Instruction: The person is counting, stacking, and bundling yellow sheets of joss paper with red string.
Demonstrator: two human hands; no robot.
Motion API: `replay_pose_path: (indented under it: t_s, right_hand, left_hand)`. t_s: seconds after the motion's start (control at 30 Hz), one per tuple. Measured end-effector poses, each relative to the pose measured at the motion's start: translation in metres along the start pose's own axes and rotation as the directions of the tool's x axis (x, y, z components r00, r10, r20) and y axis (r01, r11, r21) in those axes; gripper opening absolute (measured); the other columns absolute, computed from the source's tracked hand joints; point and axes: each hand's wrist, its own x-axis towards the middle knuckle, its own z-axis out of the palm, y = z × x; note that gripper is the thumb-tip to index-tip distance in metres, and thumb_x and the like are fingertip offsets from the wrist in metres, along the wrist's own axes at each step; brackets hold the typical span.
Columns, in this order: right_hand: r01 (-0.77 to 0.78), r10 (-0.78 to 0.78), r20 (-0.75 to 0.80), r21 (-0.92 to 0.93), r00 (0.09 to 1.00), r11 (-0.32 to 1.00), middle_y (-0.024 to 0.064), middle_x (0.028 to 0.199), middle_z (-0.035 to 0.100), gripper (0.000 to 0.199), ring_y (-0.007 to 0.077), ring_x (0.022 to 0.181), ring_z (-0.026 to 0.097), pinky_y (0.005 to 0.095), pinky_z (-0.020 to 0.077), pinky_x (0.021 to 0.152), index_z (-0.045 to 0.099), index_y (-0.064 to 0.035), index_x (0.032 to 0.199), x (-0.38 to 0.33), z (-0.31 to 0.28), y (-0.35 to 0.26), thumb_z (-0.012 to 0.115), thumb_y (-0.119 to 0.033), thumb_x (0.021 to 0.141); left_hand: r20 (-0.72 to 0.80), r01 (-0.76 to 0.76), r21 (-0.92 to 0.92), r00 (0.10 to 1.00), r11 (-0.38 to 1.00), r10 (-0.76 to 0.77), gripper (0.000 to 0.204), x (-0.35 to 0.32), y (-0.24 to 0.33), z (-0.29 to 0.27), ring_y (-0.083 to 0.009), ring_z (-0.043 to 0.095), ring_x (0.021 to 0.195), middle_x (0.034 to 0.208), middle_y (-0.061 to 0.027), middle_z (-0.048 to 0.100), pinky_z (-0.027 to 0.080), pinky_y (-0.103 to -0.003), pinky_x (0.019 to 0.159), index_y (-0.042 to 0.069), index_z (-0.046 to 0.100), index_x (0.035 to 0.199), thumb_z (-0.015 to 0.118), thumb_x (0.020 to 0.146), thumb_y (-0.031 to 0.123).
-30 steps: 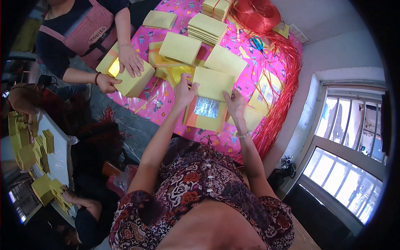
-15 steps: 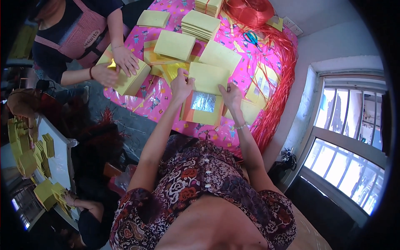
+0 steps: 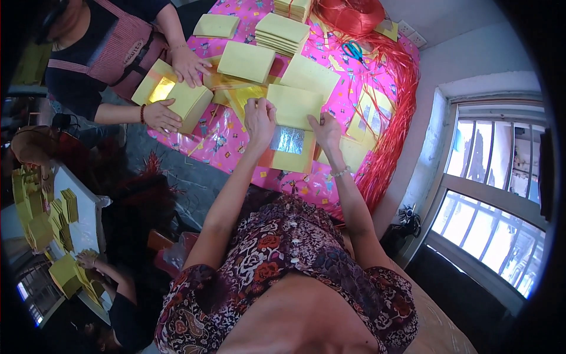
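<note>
A yellow paper sheet (image 3: pixel 293 105) lies in front of me, its lower edge over a piece of paper with a silver foil square (image 3: pixel 288 140) and orange side bands. At the sheet's left edge, my left hand (image 3: pixel 260 123) is closed with its fingertips pinched together; the fingers partly hide what they grip, apparently the paper's edge. My right hand (image 3: pixel 326 133) pinches the sheet's lower right corner, thumb on top. Just beyond are a loose yellow sheet (image 3: pixel 311 76), a yellow stack (image 3: pixel 246 61) and shiny gold-yellow paper (image 3: pixel 239 97).
Across the pink patterned tablecloth (image 3: pixel 227 141), a co-worker presses a thick yellow paper stack (image 3: pixel 191 106) with gold foil. Teal scissors (image 3: pixel 354 52) and red raffia strands (image 3: pixel 407 88) lie right. More paper piles (image 3: pixel 282 34) stand behind. A barred window (image 3: pixel 489 194) is at right.
The co-worker's hands have moved apart on the stack, uncovering its gold foil. My left hand's fingers have shifted slightly at the sheet's edge; my right hand stays at its corner.
</note>
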Motion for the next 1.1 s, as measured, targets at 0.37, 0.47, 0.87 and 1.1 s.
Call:
replay_pose_path:
  t_s: [0.37, 0.47, 0.87, 1.1]
  right_hand:
    - [-0.028, 0.031, 0.059, -0.039, 0.998, 0.999, 0.0153, 0.069, 0.065, 0.040, 0.0295, 0.061, 0.064, 0.0401, 0.0486, 0.058, 0.066, -0.0002, 0.084, 0.006, -0.002, -0.007, 0.071, -0.040, 0.080]
    - [-0.011, 0.013, 0.034, -0.046, 0.999, 0.999, 0.0150, 0.069, 0.065, 0.041, 0.0297, 0.061, 0.064, 0.0396, 0.0492, 0.058, 0.066, 0.0001, 0.083, 0.005, -0.001, 0.000, 0.071, -0.040, 0.080]
    - [0.333, -0.333, -0.131, -0.028, 0.934, 0.943, 0.0116, 0.083, 0.059, 0.033, 0.0283, 0.077, 0.060, 0.0396, 0.0485, 0.064, 0.056, -0.0048, 0.094, -0.013, -0.026, -0.038, 0.077, -0.020, 0.075]
    - [0.380, -0.366, 0.130, -0.111, 0.921, 0.918, 0.0105, 0.079, 0.059, 0.025, 0.0299, 0.076, 0.060, 0.0407, 0.0489, 0.067, 0.059, -0.0060, 0.085, -0.016, -0.003, -0.025, 0.077, -0.019, 0.074]
  left_hand:
    - [0.251, -0.135, 0.080, 0.962, 0.988, 0.112, 0.012, 0.006, 0.003, 0.006, -0.0314, 0.058, 0.090, 0.094, -0.0119, 0.055, 0.049, -0.042, 0.078, 0.005, 0.060, 0.093, 0.058, 0.081, 0.006]
    - [0.274, -0.199, 0.071, 0.946, 0.978, 0.172, 0.027, 0.001, 0.014, 0.000, -0.0326, 0.057, 0.088, 0.095, -0.0155, 0.054, 0.048, -0.043, 0.078, 0.001, 0.058, 0.096, 0.069, 0.076, 0.017]
    - [0.324, -0.202, 0.153, 0.935, 0.967, 0.144, 0.051, -0.009, 0.014, 0.002, -0.0344, 0.052, 0.099, 0.106, -0.0180, 0.050, 0.044, -0.043, 0.086, -0.001, 0.052, 0.108, 0.076, 0.074, 0.029]
    - [0.275, -0.186, 0.107, 0.950, 0.977, 0.151, 0.053, -0.015, 0.014, 0.000, -0.0345, 0.051, 0.101, 0.108, -0.0174, 0.048, 0.043, -0.043, 0.086, 0.001, 0.050, 0.111, 0.077, 0.075, 0.029]
